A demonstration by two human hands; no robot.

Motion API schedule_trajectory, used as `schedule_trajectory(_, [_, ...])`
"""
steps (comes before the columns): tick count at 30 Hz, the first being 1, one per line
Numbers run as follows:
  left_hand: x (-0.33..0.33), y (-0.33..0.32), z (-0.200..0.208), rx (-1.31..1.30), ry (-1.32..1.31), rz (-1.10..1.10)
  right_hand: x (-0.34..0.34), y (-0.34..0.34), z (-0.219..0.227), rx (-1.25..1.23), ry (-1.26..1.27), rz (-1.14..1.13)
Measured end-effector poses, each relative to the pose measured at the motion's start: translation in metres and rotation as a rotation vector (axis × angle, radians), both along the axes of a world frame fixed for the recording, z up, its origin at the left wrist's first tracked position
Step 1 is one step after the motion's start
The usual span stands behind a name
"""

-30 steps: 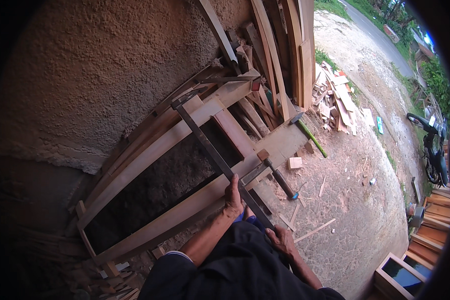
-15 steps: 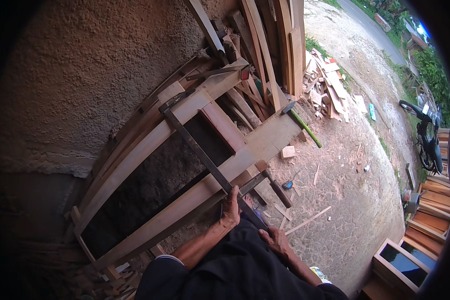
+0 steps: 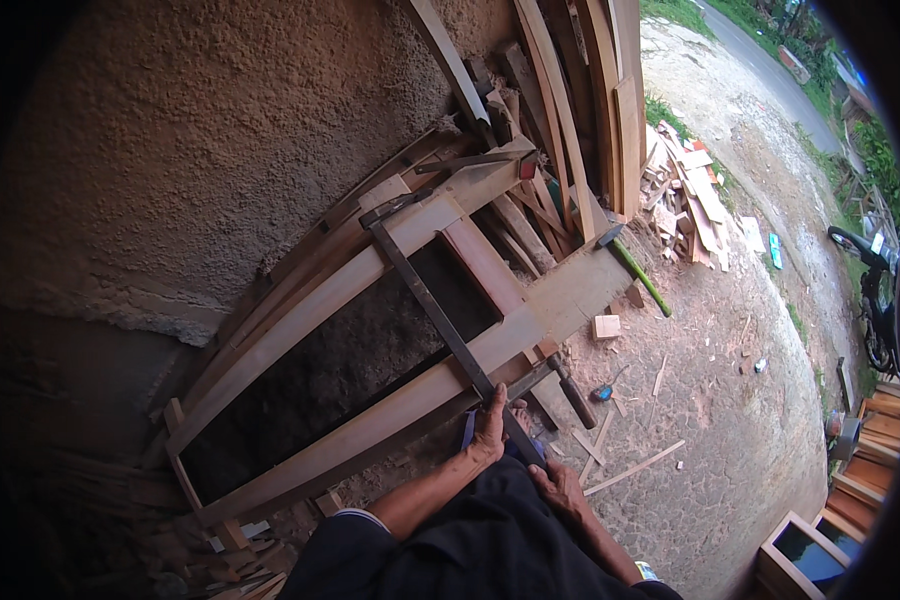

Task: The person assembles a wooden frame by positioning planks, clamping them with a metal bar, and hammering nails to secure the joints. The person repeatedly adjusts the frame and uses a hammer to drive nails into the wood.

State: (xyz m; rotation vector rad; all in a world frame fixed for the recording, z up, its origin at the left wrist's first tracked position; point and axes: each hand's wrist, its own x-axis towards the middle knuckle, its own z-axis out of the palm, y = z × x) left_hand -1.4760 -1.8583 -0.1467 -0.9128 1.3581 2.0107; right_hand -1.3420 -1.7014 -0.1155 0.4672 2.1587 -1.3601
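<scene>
Two hands on long metal clamp point(image 3: 440, 310) spanning wooden frame point(image 3: 370, 290): left hand point(image 3: 490, 432) grips bar, right hand point(image 3: 560, 488) closed near handle; frame assembled, tightening apparently unfinished.

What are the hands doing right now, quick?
Left hand: closed on the metal clamp bar lying across the wooden frame.
Right hand: by the bar's lower end; whether it grips cannot be told.

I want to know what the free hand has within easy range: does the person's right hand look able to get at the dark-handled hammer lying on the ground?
Probably yes. The right hand rests low by the long metal bar clamp, and the dark-handled hammer lies just beyond it on open ground, nothing between.
</scene>
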Motion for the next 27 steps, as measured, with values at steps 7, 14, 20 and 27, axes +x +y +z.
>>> schedule_trajectory(7, [0.023, 0.005, 0.002, 0.073, -0.014, -0.072, 0.016, 0.004, 0.013, -0.021, -0.052, -0.018])
schedule_trajectory(14, [0.032, 0.007, 0.005, 0.069, 0.13, 0.045, 0.022, 0.003, 0.018, -0.064, -0.068, -0.05])
schedule_trajectory(20, [0.01, 0.002, -0.007, 0.089, -0.014, 0.186, 0.024, 0.002, 0.014, -0.046, -0.023, -0.042])
schedule_trajectory(27, [-0.011, 0.006, -0.008, 0.042, 0.033, 0.308, 0.023, 0.006, 0.02, -0.052, -0.066, -0.042])
